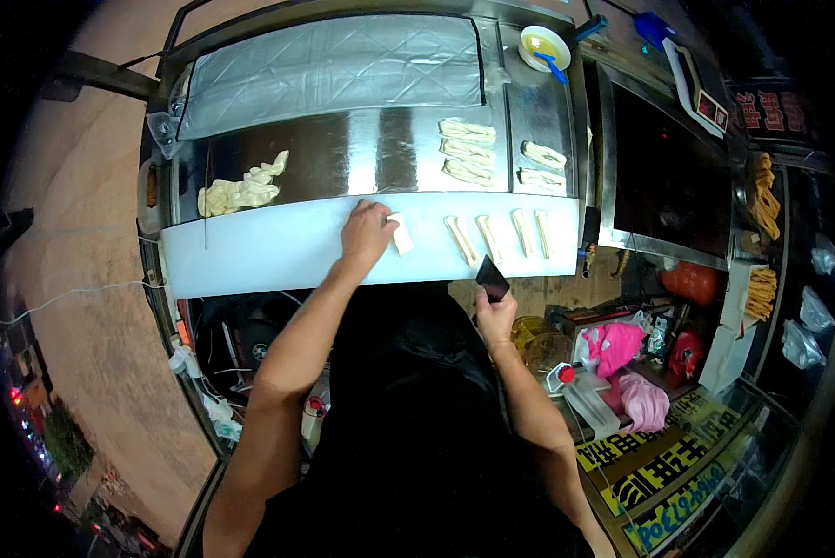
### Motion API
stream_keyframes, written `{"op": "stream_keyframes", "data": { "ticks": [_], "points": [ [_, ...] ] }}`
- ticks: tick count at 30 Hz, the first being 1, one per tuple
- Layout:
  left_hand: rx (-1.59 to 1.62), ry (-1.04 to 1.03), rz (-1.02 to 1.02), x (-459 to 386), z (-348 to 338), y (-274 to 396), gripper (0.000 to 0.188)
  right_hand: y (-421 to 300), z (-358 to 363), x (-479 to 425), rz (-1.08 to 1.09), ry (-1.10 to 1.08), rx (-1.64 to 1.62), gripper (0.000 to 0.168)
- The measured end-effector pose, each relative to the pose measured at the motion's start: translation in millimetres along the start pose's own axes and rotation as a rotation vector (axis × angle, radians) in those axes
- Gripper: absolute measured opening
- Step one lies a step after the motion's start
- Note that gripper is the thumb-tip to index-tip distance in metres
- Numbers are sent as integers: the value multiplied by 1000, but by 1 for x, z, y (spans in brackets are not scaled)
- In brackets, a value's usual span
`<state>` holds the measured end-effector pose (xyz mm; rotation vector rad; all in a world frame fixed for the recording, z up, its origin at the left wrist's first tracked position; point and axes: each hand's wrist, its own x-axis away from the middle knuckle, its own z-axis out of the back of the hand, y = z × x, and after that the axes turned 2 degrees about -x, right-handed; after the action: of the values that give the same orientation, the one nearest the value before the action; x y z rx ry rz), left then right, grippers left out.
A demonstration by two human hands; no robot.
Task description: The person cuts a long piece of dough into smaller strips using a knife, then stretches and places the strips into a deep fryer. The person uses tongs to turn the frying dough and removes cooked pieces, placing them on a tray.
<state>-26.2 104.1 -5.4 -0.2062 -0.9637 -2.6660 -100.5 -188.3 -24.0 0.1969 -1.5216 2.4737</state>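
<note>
On the long white cutting board (271, 244), my left hand (367, 232) rests with its fingers at the left edge of a short flat dough piece (401, 234). My right hand (496, 314) grips a dark wide-bladed tool (492, 278), seemingly a cleaver or dough cutter, raised at the board's front edge. Several narrow dough strips (488, 238) lie apart on the right part of the board. Behind them, folded dough pieces (467, 151) sit on the steel counter, with two more (543, 154) on the steel surface further right. A lumpy dough mass (239, 193) lies behind the board at the left.
A silvery quilted cover (333, 70) spans the counter's back. A white bowl (544, 47) of yellow liquid holds a blue-handled utensil. A dark metal-framed panel (668, 160) stands at right; fried dough sticks (761, 293) lie beyond. Pink plastic bags (612, 347) and bottles sit below the counter.
</note>
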Motion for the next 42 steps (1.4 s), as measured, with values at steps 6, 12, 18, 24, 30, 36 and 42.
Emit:
{"op": "stream_keyframes", "data": {
  "ticks": [6, 12, 18, 24, 30, 36, 42],
  "points": [
    [134, -539, -15, -15, 7, 14, 15, -21, -1, 6, -33, -46, 67, 24],
    [639, -821, 42, -12, -5, 48, 25, -22, 2, 5, -54, -9, 107, 24],
    [346, -465, -49, -28, -58, 19, 29, -29, -17, -6, 19, -76, 147, 23],
    [376, -493, 101, -26, -43, 33, 29, -46, -37, -13, 77, -134, 164, 18],
    [335, -301, 50, -25, -56, 19, 24, -49, -46, -16, 169, -142, 209, 15],
    [321, -264, 101, -26, -57, 19, 21, -52, -55, -24, 172, -154, 355, 12],
    [366, -243, 118, -35, -54, 7, 18, -80, -66, -36, 66, -301, 598, 15]
  ]
}}
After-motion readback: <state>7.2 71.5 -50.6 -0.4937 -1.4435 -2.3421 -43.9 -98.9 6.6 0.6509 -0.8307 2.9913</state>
